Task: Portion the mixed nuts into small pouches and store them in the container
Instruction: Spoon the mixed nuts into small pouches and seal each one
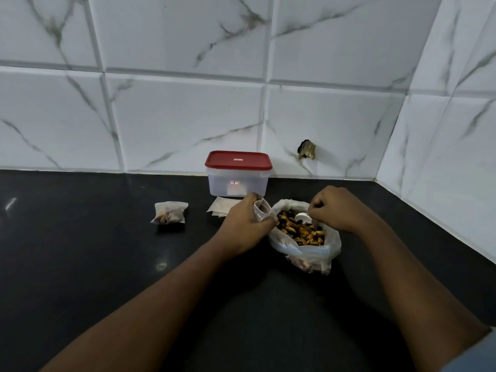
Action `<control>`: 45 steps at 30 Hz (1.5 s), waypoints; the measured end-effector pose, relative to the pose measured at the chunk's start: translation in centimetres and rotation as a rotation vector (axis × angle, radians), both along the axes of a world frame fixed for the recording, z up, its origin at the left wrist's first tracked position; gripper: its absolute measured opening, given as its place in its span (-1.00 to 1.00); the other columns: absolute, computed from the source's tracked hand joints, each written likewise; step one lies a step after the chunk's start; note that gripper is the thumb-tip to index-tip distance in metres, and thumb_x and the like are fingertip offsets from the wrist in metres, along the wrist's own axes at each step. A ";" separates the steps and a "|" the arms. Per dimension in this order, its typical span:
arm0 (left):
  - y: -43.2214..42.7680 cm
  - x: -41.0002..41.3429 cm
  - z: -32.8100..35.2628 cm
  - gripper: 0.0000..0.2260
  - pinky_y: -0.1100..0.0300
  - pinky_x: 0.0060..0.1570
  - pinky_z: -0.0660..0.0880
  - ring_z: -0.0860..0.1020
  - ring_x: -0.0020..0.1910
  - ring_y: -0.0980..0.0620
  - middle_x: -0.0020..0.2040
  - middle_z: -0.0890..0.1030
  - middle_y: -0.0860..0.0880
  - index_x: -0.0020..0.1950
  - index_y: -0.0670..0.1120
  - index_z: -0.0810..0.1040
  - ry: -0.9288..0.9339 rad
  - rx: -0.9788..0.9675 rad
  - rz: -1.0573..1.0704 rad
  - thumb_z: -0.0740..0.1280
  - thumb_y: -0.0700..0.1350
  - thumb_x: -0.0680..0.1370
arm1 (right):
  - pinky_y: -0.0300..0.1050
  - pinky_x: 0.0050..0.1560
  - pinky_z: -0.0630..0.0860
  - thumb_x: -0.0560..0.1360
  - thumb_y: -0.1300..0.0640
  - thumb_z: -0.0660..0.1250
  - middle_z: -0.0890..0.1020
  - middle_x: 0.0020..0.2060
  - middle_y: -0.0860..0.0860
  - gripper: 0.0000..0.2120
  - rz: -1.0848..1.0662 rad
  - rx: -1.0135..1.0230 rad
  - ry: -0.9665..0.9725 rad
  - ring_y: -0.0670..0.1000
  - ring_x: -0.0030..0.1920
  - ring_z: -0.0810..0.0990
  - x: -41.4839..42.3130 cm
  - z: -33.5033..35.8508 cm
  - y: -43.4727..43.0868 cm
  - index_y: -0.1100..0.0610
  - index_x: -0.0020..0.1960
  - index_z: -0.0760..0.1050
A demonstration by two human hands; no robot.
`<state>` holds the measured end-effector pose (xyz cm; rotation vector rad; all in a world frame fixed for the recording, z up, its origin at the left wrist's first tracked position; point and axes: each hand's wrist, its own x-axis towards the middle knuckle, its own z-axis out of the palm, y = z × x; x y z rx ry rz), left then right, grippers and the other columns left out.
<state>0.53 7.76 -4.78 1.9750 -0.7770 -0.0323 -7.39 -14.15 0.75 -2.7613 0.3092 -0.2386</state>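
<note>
Filling step: your left hand [247,224] has its grip clamped on the open pouch [261,209], and your right hand [338,208] pinches the white scoop [302,216] in the mixed nuts [300,232]. Next, tip 1 scoopful in.

Black countertop [80,251] meets white marble-veined tiled walls [188,116] in a corner

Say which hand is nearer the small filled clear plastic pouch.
Left. The left hand lies right of the filled pouch; right hand farther right, over the clear plastic nut bag.
</note>
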 end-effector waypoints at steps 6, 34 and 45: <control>0.0 -0.1 0.1 -0.68 0.36 -0.11 0.44 0.55 0.04 0.20 0.04 0.54 0.18 0.26 0.05 0.43 0.019 0.005 -0.007 0.46 0.01 0.58 | -0.06 -0.07 0.61 0.53 0.21 0.38 0.74 -0.35 0.02 -0.82 -0.086 0.273 -0.051 -0.06 -0.26 0.74 0.4 -1.0 -0.4 0.22 -0.18 0.71; 0.3 -0.2 -0.2 -0.61 0.32 -0.06 0.47 0.59 0.07 0.19 0.11 0.61 0.14 0.27 0.02 0.46 0.041 -0.040 -0.048 0.52 0.04 0.53 | -0.22 -0.40 0.27 0.55 0.32 0.37 0.66 -0.27 0.16 -0.84 0.112 1.101 -0.167 -0.07 -0.38 0.40 0.6 -0.3 2.4 0.26 -0.05 0.75; 0.3 -0.1 -0.4 -0.55 0.07 -0.01 0.65 0.66 0.00 0.10 0.04 0.65 0.04 0.19 0.04 0.44 0.069 -0.163 -0.031 0.60 0.06 0.45 | -0.37 -0.06 0.53 0.56 0.32 0.43 0.78 -0.09 -0.09 -0.74 0.307 0.615 -0.182 -0.17 -0.10 0.71 -0.4 0.1 4.1 0.04 0.12 0.76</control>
